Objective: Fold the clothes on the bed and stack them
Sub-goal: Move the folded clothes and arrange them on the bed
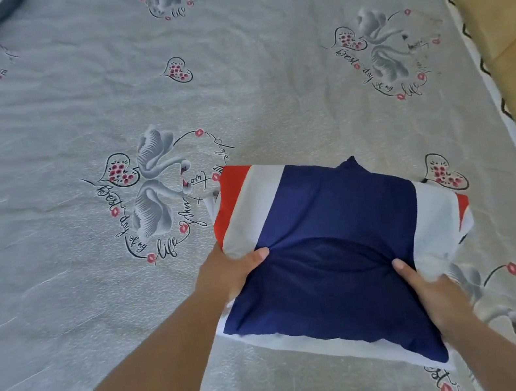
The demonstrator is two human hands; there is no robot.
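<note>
Folded garment (337,243) held between both hands' grip, seemingly above bed (62,109).

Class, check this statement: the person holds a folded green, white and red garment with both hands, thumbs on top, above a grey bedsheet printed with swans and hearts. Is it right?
Not quite. The folded garment is navy blue, white and red, not green, as the head view shows. The rest stands: left hand and right hand hold it, thumbs on top, above the grey bedsheet printed with swans and hearts.

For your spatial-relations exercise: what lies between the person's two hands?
In the head view, the left hand and right hand grip opposite sides of the folded garment; its navy middle panel spans the gap, held over the bed sheet.
</note>
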